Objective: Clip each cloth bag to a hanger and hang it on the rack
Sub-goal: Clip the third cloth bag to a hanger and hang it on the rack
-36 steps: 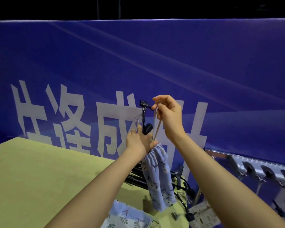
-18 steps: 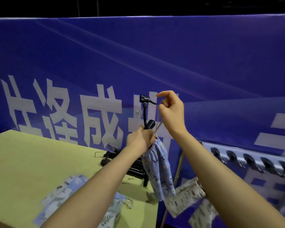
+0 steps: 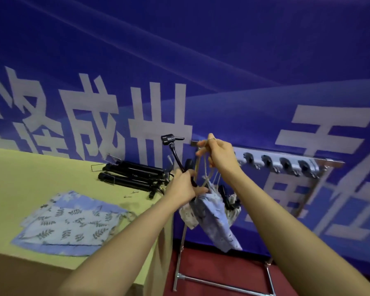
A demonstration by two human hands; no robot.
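At frame centre, the left hand [image 3: 185, 185] grips one black hanger [image 3: 175, 154] and one blue cloth bag [image 3: 216, 218], the right hand [image 3: 217, 154] pinches its drawstrings [image 3: 205, 174] beside the rack [image 3: 286, 163], flat bags [image 3: 69, 221] on the worktop [image 3: 19, 178] lower left.

Pale blue leaf-print cloth bags [image 3: 71, 223], yellow-green table [image 3: 30, 180], black hangers [image 3: 135, 175], blue banner [image 3: 222, 60].

One head cam only: we look forward and slightly down, close on both forearms, facing the blue printed banner wall [image 3: 222, 50].
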